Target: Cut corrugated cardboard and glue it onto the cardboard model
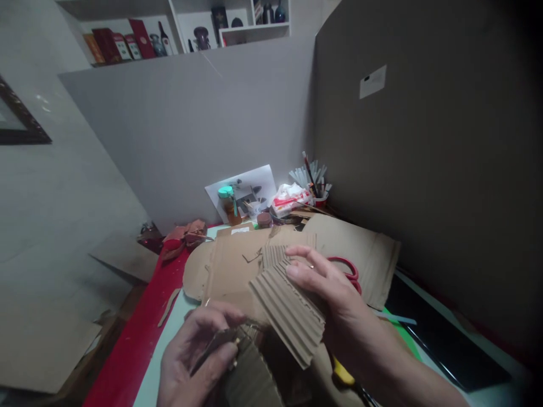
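Note:
My right hand (326, 288) grips a strip of ridged corrugated cardboard (288, 308), fingers laid over its top edge. My left hand (199, 350) sits lower left, fingers pinched on a thin dark object whose shape I cannot make out, pressed against a cardboard piece (250, 379) at the bottom edge. Flat cardboard sheets (233, 263) lie on the table beneath both hands. Red-handled scissors (350, 268) rest just behind my right hand.
At the back stand a teal-lidded jar (228, 202), a cup of sticks and brushes (316, 183), a crumpled white-and-red packet (291, 199) and a white printed sheet (250, 186). Grey panels wall the back and right. A red table edge (139, 333) runs along the left. Yellow tool (341, 373) near my right wrist.

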{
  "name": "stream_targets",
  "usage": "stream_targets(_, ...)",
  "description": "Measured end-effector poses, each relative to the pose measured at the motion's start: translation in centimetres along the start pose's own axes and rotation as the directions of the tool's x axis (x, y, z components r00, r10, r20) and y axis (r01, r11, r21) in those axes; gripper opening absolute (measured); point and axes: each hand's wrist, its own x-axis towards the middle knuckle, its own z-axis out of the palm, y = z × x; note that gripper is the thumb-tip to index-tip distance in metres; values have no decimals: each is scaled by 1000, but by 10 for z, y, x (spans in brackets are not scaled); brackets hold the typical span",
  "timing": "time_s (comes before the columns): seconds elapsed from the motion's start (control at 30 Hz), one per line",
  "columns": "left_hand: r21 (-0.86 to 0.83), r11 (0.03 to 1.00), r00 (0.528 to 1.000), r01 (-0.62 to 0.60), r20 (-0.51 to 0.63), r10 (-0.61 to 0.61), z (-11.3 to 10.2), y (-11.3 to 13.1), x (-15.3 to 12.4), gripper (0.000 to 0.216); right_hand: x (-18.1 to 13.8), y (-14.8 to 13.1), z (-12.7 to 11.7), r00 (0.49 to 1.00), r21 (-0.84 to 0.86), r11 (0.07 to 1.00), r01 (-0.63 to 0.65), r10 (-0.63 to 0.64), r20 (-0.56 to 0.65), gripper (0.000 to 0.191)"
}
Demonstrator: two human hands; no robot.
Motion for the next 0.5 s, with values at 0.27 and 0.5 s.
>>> stream_targets(0.27,-73,995,991,70,-112,-78,-4,-5,5,42,8,-2,-3,999,-56,998,15,-17,-35,43)
stream_targets(0.5,-188,971,953,148,-234,-191,-22,-7,24,49,21,-4,-19,996,-376,925,57,-28,81,37)
